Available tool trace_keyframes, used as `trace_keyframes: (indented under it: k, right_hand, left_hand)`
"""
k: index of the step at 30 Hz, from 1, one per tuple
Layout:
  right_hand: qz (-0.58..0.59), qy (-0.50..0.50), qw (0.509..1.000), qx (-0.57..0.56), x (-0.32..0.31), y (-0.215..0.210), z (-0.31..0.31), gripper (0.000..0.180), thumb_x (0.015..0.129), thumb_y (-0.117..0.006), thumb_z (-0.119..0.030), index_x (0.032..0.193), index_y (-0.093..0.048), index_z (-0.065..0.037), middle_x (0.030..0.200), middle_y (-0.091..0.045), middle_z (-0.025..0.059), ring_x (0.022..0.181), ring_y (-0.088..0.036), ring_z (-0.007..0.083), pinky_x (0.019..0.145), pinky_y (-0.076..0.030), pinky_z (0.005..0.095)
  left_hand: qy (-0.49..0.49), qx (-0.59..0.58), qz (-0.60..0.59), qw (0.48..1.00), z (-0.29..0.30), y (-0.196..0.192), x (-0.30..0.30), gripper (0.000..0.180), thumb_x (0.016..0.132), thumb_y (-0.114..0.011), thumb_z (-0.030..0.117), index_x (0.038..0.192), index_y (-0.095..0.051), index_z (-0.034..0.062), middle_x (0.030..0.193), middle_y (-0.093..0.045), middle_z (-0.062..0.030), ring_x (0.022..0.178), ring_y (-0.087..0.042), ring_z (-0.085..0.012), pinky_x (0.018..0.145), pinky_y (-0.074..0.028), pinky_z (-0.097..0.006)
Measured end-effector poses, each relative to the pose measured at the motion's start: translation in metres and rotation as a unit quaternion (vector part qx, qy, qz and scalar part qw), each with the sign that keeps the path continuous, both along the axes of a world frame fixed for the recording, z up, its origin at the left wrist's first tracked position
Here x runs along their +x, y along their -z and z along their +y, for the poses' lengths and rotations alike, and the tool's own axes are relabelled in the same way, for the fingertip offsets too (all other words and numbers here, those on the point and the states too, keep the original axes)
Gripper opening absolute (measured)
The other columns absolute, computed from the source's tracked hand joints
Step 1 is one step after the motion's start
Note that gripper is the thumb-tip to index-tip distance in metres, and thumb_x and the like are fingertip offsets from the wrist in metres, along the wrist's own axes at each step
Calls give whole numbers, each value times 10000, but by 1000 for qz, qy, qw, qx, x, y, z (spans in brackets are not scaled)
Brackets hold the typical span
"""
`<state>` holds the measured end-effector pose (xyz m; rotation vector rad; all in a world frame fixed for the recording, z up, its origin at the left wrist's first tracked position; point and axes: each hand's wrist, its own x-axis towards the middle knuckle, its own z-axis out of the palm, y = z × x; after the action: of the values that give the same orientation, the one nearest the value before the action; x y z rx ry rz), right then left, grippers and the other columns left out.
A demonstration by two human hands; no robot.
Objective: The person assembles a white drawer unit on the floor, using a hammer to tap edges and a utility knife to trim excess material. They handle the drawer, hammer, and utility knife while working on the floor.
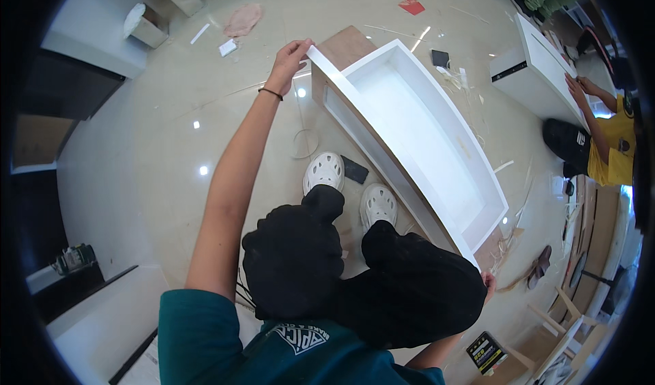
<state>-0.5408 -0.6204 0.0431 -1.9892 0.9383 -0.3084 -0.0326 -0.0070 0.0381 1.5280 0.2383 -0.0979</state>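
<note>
A long white drawer (pixel 423 126) with an open, shallow box stands tilted on the floor in front of my feet. Its front panel (pixel 382 139), longer than the box, runs from upper left to lower right. My left hand (pixel 289 62) grips the panel's far left end, thumb and fingers closed around the corner. At the opposite, near right end, my right hand (pixel 488 285) holds the panel's edge; my knee hides most of that hand. Under the drawer's far corner lies a brown board (pixel 346 45).
Another person (pixel 600 126) in yellow handles a white cabinet piece (pixel 535 68) at the right. Scraps and strips litter the floor, with a red piece (pixel 411 6), a dark block (pixel 440 58) and a pinkish cloth (pixel 243 21). A yellow-black box (pixel 486 353) lies lower right.
</note>
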Motion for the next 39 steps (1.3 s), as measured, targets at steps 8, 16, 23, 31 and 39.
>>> trace_keyframes:
  k: [8, 16, 23, 31, 39]
  right_hand:
    - [-203, 242, 946, 74, -13, 9, 63, 279, 997, -627, -200, 1141, -614, 39, 1097, -621, 108, 1022, -630, 189, 903, -574, 346]
    - [-199, 254, 943, -81, 14, 6, 110, 278, 1021, -584, -153, 1220, -646, 31, 1113, -690, 84, 982, -649, 133, 897, -517, 272]
    - [-98, 184, 949, -238, 11, -12, 108, 293, 968, -561, -57, 1245, -658, -43, 1046, -690, 145, 889, -676, 214, 802, -527, 308]
    - [-164, 256, 943, -135, 12, -8, 110, 275, 952, -554, -39, 1193, -684, -59, 954, -689, 145, 845, -688, 228, 769, -523, 290]
    - [-126, 203, 949, -206, 11, -8, 102, 250, 942, -538, -19, 1144, -687, -22, 951, -690, 108, 894, -674, 182, 781, -507, 295]
  left_hand:
    - [7, -123, -51, 991, -10, 28, 0, 356, 966, -654, 201, 1244, -530, 17, 1185, -667, -118, 1105, -631, -197, 964, -491, -338]
    - [25, -111, -54, 992, 4, 37, 12, 302, 1004, -614, 231, 1214, -535, 28, 1225, -637, -143, 1184, -586, -228, 1041, -448, -372]
    - [-15, -96, -46, 994, 11, 37, 11, 345, 1004, -610, 272, 1207, -560, -2, 1248, -608, -127, 1208, -559, -242, 1065, -439, -364]
    - [-27, -65, -20, 997, 8, 27, 6, 471, 988, -632, 305, 1305, -509, -21, 1362, -531, -134, 1282, -495, -254, 1100, -411, -400]
    - [-9, -73, 6, 997, 18, 28, 12, 463, 979, -646, 298, 1311, -503, 7, 1335, -540, -107, 1261, -491, -232, 1096, -408, -389]
